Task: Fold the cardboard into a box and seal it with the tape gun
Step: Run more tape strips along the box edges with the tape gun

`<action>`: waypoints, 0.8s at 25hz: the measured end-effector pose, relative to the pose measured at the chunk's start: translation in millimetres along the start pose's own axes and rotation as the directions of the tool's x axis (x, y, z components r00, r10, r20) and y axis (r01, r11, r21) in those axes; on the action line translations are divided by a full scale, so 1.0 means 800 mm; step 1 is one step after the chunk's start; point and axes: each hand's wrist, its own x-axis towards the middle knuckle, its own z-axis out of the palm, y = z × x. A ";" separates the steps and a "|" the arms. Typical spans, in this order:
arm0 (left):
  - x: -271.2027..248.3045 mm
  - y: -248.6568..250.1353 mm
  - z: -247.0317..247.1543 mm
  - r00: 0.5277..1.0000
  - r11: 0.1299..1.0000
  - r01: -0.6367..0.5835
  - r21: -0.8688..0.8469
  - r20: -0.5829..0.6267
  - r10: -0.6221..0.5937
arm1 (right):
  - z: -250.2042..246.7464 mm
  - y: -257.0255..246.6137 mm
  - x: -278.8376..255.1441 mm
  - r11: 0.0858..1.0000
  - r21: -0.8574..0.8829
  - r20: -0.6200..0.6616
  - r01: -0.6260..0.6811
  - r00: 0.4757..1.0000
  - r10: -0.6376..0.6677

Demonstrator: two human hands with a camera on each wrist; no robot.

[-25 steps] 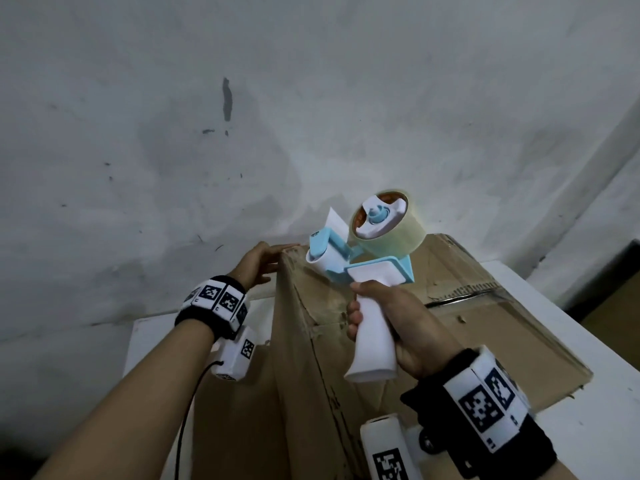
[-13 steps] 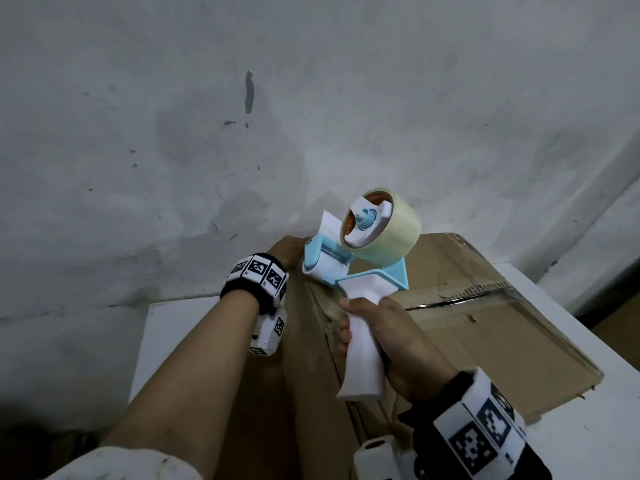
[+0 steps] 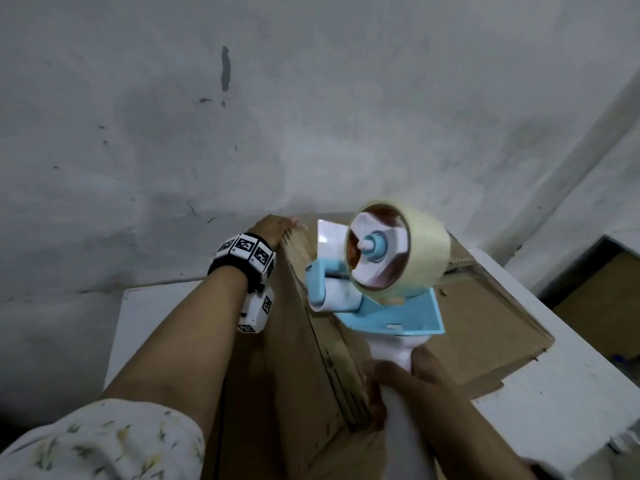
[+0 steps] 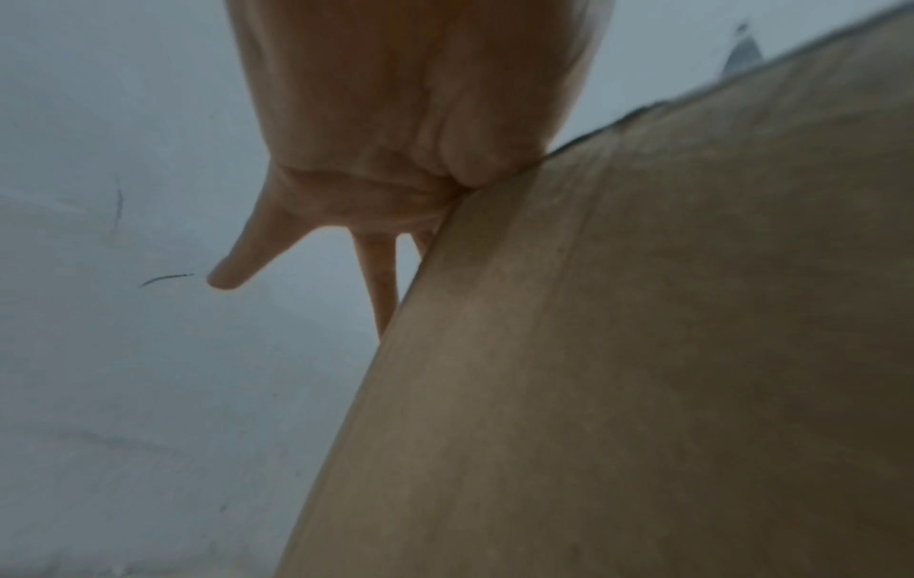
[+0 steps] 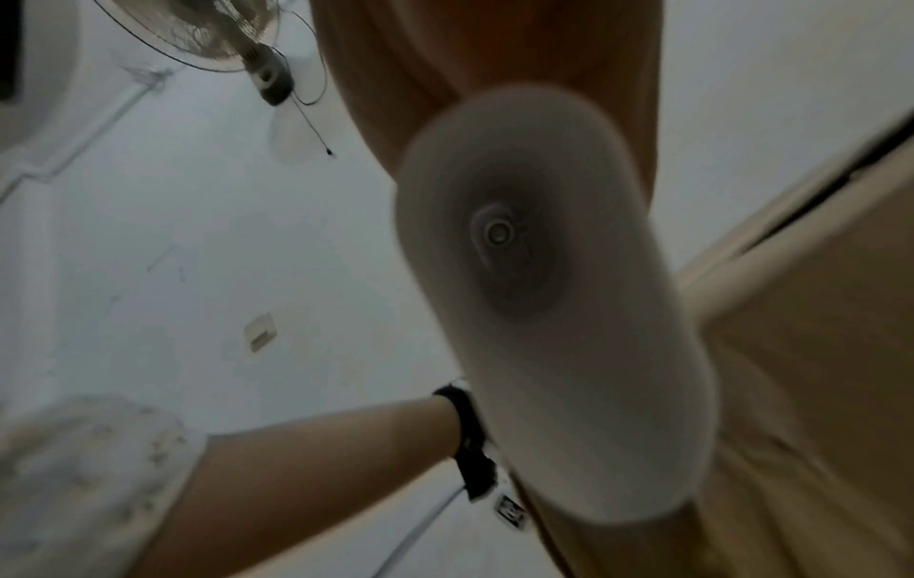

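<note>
A brown cardboard box (image 3: 294,341) stands on a white table (image 3: 554,393), with one flap lying flat to the right. My left hand (image 3: 272,226) rests on the box's far top corner. In the left wrist view its fingers (image 4: 378,281) are straight along the cardboard (image 4: 643,352) edge, and the thumb is hidden. My right hand (image 3: 426,379) grips the white handle of the blue and white tape gun (image 3: 391,306). The gun's front roller sits over the box's top edge, and its tape roll (image 3: 426,251) is raised. The handle's butt (image 5: 539,293) fills the right wrist view.
A grey wall (image 3: 311,116) rises right behind the table. A dark gap with brown floor (image 3: 599,292) lies beyond the table's right edge. A wall fan (image 5: 212,35) hangs high up. My left forearm (image 5: 321,449) crosses below the handle.
My left hand slid right onto the box's far corner and stayed there. The tape gun has come back toward me along the top edge, and my head has moved closer.
</note>
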 end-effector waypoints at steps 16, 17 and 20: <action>-0.056 0.023 0.030 0.999 0.911 0.052 0.410 -0.023 -0.047 | 0.015 0.046 0.018 0.959 -0.020 -0.019 0.283 0.959 -0.283; -0.052 0.021 0.030 0.999 0.917 0.052 0.395 -0.016 -0.050 | 0.015 0.044 0.017 0.949 -0.043 -0.002 0.313 0.950 -0.314; -0.049 0.020 0.035 0.999 0.920 0.044 0.389 -0.010 -0.044 | 0.005 0.042 0.007 0.951 -0.052 0.020 0.305 0.952 -0.304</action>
